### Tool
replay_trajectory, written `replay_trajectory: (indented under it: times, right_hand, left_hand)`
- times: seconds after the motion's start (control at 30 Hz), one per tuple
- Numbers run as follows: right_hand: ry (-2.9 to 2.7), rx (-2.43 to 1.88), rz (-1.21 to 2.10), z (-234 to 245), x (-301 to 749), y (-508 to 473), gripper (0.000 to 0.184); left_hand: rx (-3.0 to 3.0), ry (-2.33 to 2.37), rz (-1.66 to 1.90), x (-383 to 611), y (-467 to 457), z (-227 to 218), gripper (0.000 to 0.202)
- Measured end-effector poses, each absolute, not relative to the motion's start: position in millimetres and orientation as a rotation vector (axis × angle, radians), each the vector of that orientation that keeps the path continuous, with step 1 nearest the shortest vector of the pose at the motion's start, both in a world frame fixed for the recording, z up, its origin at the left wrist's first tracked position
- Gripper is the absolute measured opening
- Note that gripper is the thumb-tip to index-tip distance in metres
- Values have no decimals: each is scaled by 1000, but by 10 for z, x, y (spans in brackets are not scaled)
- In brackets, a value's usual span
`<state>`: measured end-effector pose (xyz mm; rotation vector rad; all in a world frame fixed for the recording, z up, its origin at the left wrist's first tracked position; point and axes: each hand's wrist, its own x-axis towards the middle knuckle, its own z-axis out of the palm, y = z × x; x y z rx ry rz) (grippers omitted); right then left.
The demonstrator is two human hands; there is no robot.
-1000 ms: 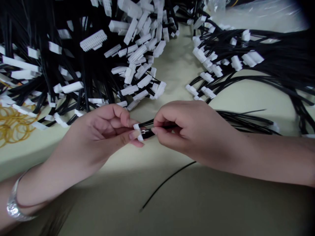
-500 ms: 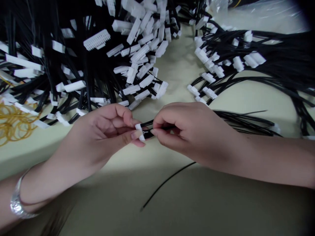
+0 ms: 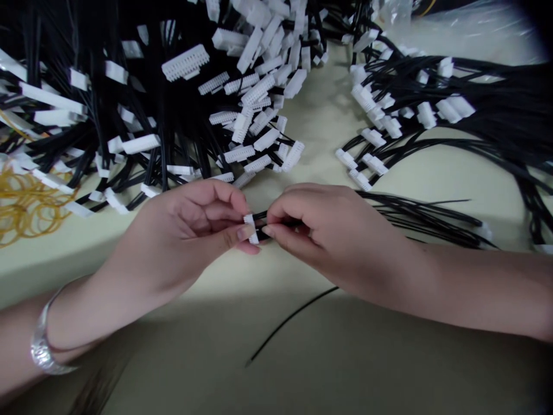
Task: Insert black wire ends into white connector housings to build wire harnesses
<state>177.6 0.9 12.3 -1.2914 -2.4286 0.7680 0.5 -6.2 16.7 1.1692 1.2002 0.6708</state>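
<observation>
White plastic connector (image 3: 251, 229), a narrow multi-pin housing, sits at the centre of the view, held nearly upright between the two hands and clear of the table. Left hand (image 3: 192, 227) grasps it, thumb on the near face and fingers curled in behind, the grip closed. Right hand (image 3: 330, 230) is closed as well, thumb and forefinger pinching black wires (image 3: 280, 220) just behind the housing. The two hands are almost meeting here, and the fingers hide exactly how the wires seat in the connector; the entry points are too small to read. Beyond the right hand, the wires fan out over the cream table (image 3: 322, 92) toward the right. A single loose black wire (image 3: 294, 323) lies on the table below the forearms, apart from the rest. Above the hands, a large heap of wire harnesses (image 3: 185, 63) spreads across the upper left, bristling with white connectors, and a second heap of harnesses (image 3: 415, 109) lies to the right. Amber rubber bands (image 3: 26, 202) are loosely piled at the left edge. A silver bangle (image 3: 43, 351) circles the left wrist. Clear plastic sheeting (image 3: 475, 29) lies at the top right.
</observation>
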Motion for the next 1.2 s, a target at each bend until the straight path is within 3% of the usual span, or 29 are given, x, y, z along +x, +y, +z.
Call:
replay_trajectory:
  times: [0.6, 0.8, 0.9, 1.0, 1.2]
  right_hand:
    - [-2400, -1355, 756, 86, 1722, -21, 16]
    - [-2610, -1122, 255, 305, 1837, -228, 23]
    - [-2672, -953, 569, 316, 1847, -453, 15]
    - [-2793, -736, 898, 196, 1787, -595, 20]
    - [-2713, -792, 684, 126, 1761, -557, 21]
  left_hand:
    - [1248, 1285, 681, 28, -97, 197, 20]
    - [1264, 1269, 665, 0, -79, 170, 23]
    - [1269, 1259, 639, -1, -77, 181, 23]
    - [1244, 1269, 625, -3, -76, 190, 21]
    - [1173, 1178, 694, -37, -69, 129, 21]
